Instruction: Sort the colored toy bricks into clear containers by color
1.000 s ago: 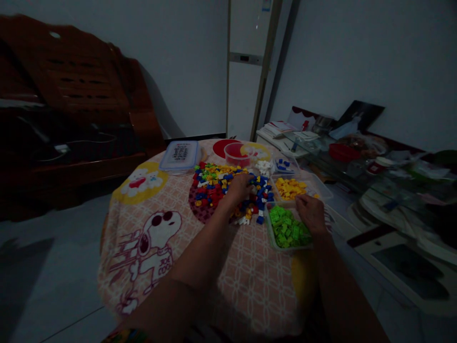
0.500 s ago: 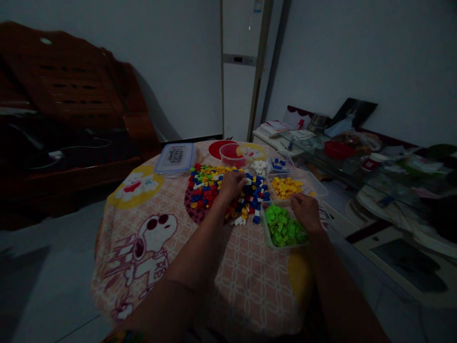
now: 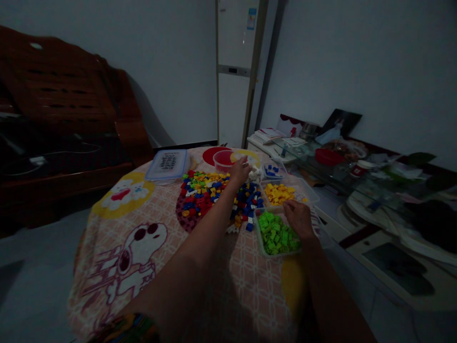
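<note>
My left hand (image 3: 240,170) reaches over the far side of a mixed heap of toy building bricks (image 3: 203,193), beside a small pile of white bricks (image 3: 255,175). Its fingers look stretched and apart, with nothing visible in them. My right hand (image 3: 299,218) hangs at the rim of a clear box of green bricks (image 3: 276,236), close to the yellow bricks (image 3: 280,193) in another clear tray. Thumb and fingers of this hand are pinched together; what they hold, if anything, is hidden.
Behind the heap stands a round clear tub (image 3: 223,159). Blue bricks lie in a small clear container (image 3: 273,170). A blue-edged lidded box (image 3: 167,164) is at the table's far left. On the right is a cluttered glass-topped cabinet (image 3: 321,164).
My left hand has moved from the heap, away from me, toward the white pile, and its fingers have spread. My right hand stays by the green box. The view has shifted slightly.
</note>
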`<state>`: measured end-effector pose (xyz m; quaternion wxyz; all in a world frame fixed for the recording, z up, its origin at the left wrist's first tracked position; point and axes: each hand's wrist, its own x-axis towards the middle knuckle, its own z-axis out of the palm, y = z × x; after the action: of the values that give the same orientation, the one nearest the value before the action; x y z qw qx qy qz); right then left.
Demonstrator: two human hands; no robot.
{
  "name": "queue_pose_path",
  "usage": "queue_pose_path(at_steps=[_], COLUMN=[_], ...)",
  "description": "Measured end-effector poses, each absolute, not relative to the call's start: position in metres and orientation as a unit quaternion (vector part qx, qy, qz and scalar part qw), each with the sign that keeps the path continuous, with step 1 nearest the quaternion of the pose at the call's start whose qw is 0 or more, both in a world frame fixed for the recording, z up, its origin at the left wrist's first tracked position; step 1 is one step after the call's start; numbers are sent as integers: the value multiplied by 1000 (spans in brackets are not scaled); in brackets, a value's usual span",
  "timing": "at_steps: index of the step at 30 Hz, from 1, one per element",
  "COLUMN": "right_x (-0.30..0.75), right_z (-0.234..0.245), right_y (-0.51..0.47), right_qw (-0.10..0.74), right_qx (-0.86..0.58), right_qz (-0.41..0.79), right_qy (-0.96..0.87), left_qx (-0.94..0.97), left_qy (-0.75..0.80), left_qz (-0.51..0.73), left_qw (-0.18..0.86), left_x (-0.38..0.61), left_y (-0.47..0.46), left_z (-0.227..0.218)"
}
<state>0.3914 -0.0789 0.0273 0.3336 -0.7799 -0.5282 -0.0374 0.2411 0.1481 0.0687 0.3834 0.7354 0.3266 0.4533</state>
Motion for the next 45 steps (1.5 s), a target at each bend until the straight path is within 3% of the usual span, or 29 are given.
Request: queue_pose_path(at_steps=[7, 17, 23, 27, 36, 45], right_x=[392, 391, 390, 391, 392, 391], right_z=[23, 26, 27, 27, 26, 27], right_y=[-76, -78, -78, -79, -79, -79], right_qw=[322, 313, 314, 313, 309, 311], right_qx=[-784, -790, -793, -791, -790, -791], right_qz=[-51, -39, -30, -27, -24, -14], right_qy=[-529, -525, -521, -526, -529, -527], left_qx=[790, 898, 893, 893, 903, 899], left_qy=[359, 359, 349, 357, 399, 403], left_qz=[371, 143, 157, 192, 133, 139], left_qw=[329, 212, 237, 195, 84, 96], left_x=[200, 201, 196, 192, 203, 203], left_y=[115, 91, 98, 103, 86, 90], left_z=[57, 48, 46, 47, 40, 38])
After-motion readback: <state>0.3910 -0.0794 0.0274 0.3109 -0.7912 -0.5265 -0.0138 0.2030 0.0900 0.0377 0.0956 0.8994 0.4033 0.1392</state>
